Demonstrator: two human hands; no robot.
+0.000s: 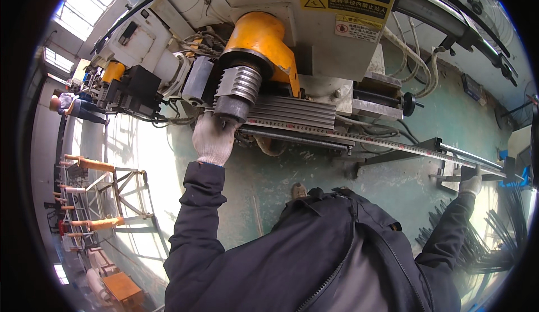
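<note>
My left hand [214,139], in a pale knitted glove, is closed beside the dark lower end of a ribbed metal die [238,90]. Its fingers are bent in at the left end of a measuring tape [382,142] and partly hidden. The tape runs stretched to the right, along a stack of ribbed grey plates [292,111] and a long metal bar. Far to the right, my gloved right hand [470,185] is closed around a small dark piece at the tape, apparently its case. Above the die sits an orange machine head [258,40].
A black hand knob [412,104] and hanging cables [418,59] belong to the white machine [342,48]. Dark thin rods [499,228] are heaped at lower right. A rack with orange rollers [95,222] stands left, and another person [78,105] is farther back.
</note>
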